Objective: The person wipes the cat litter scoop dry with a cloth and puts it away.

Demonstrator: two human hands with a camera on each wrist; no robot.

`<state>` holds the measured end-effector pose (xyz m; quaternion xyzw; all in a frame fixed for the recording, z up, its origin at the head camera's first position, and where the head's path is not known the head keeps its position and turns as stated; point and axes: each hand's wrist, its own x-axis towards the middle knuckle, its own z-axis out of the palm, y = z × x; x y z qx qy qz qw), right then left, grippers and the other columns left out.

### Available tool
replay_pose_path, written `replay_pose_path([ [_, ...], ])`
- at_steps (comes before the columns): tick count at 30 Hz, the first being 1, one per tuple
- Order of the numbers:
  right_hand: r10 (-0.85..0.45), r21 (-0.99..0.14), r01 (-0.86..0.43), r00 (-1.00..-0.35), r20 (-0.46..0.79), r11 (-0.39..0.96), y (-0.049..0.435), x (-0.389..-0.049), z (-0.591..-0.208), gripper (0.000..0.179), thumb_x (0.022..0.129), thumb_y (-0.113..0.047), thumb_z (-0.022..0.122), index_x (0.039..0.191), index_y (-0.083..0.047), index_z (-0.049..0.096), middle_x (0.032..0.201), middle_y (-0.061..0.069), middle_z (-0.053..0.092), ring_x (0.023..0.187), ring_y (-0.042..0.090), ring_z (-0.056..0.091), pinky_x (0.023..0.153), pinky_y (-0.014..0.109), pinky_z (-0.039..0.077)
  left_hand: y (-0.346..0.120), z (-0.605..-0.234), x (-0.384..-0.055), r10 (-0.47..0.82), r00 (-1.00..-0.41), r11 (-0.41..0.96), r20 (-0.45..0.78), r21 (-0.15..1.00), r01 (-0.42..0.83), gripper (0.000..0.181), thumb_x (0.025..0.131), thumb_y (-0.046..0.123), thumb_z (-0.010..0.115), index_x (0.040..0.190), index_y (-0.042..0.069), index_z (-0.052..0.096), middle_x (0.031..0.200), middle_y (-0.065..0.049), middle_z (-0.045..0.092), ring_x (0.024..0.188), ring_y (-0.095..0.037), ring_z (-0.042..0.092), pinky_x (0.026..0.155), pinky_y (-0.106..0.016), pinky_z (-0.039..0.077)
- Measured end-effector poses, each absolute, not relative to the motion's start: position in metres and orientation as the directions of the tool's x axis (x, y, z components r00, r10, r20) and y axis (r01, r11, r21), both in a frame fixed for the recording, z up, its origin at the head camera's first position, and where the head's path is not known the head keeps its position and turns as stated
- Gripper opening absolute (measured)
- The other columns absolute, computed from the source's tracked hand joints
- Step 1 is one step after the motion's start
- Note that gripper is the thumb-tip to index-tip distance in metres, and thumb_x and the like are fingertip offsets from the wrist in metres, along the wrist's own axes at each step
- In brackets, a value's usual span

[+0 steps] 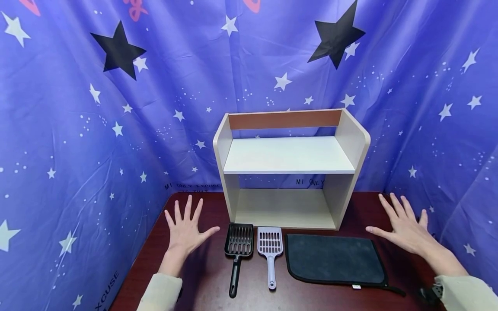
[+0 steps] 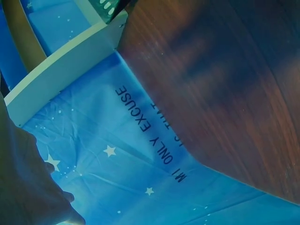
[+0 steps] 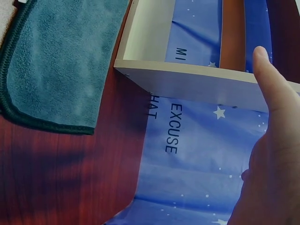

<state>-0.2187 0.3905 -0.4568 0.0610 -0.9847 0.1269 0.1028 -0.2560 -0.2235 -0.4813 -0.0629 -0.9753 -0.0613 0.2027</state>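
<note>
My left hand point(image 1: 184, 233) is spread over the left side of the table, fingers straight and holding nothing. My right hand point(image 1: 408, 231) is likewise spread at the right side, with nothing in it. Nearest the left hand lies a black slotted litter scoop point(image 1: 239, 241), its handle toward me. Beside it is a light purple slotted litter scoop point(image 1: 270, 242) with a paw mark on the handle end. Left of the right hand lies a folded dark grey cloth mat point(image 1: 336, 259) with black edging, blue-green in the right wrist view.
A small two-tier shelf point(image 1: 288, 155) with white boards and a brown back rail stands at the back of the dark red wooden table point(image 1: 155, 276). A blue-purple curtain point(image 1: 186, 142) printed with stars hangs behind it and along both sides.
</note>
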Motion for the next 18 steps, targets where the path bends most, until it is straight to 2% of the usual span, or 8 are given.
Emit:
replay_pose_path([
  [6, -0.097, -0.25, -0.146, -0.975, 0.197, 0.957, 0.389, -0.215, -0.464, 0.111, 0.085, -0.064, 0.064, 0.161, -0.022, -0.006, 0.165, 0.026, -0.005, 0.151, 0.047, -0.015, 0.098, 0.088, -0.007, -0.218, -0.49, -0.251, 0.101, -0.913, 0.985, 0.395, 0.092, 0.149, 0.107, 0.072, 0.084, 0.057, 0.157, 0.025, 0.03, 0.166, -0.014, 0.021, 0.15, -0.053, 0.011, 0.113, -0.077, 0.006],
  [10, -0.108, -0.267, -0.161, -0.973, 0.202, 0.95, 0.387, -0.215, -0.467, 0.11, 0.086, -0.063, 0.065, 0.161, -0.021, -0.003, 0.166, 0.025, -0.004, 0.152, 0.045, -0.014, 0.099, 0.087, -0.008, -0.213, -0.491, -0.248, 0.103, -0.925, 0.984, 0.366, 0.097, 0.148, 0.108, 0.072, 0.084, 0.057, 0.158, 0.026, 0.026, 0.167, -0.012, 0.017, 0.151, -0.052, 0.008, 0.115, -0.076, 0.005],
  [18, -0.127, -0.278, -0.18, -0.972, 0.197, 0.944, 0.38, -0.214, -0.475, 0.108, 0.085, -0.061, 0.067, 0.161, -0.018, 0.005, 0.164, 0.028, 0.009, 0.152, 0.047, -0.002, 0.099, 0.086, 0.001, -0.199, -0.5, -0.242, 0.107, -0.939, 0.983, 0.328, 0.106, 0.149, 0.108, 0.073, 0.085, 0.054, 0.159, 0.027, 0.025, 0.168, -0.011, 0.015, 0.151, -0.051, 0.008, 0.116, -0.074, 0.006],
])
